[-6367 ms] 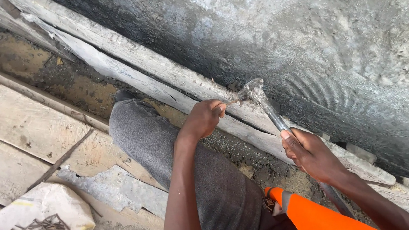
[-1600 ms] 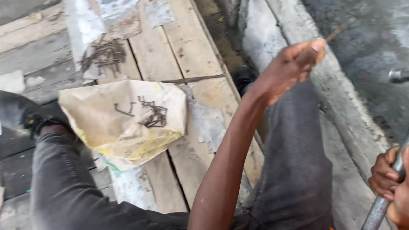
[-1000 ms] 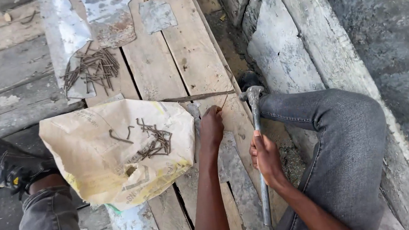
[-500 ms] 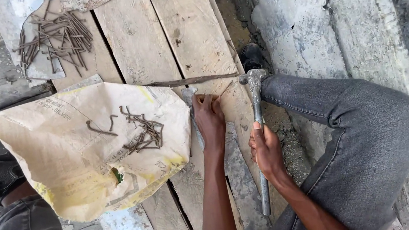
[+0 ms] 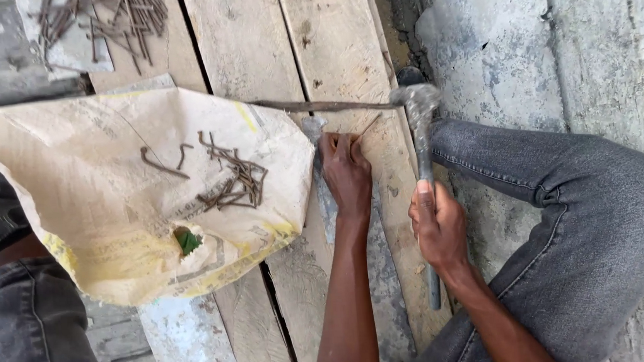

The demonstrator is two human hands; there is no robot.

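We see wooden planks (image 5: 248, 48); paper sack (image 5: 107, 215) on them, bent nails (image 5: 233, 185) on top. Right hand (image 5: 436, 225) closed around hammer (image 5: 423, 164), head near plank edge. Left hand (image 5: 346, 171) pinches nail (image 5: 368, 126) against plank, beside hammer head.

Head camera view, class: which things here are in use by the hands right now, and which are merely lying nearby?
In use:
left hand pinching a nail on the plank
right hand gripping the hammer

Lying about:
paper sack with bent nails on it
loose nail pile
thin metal rod
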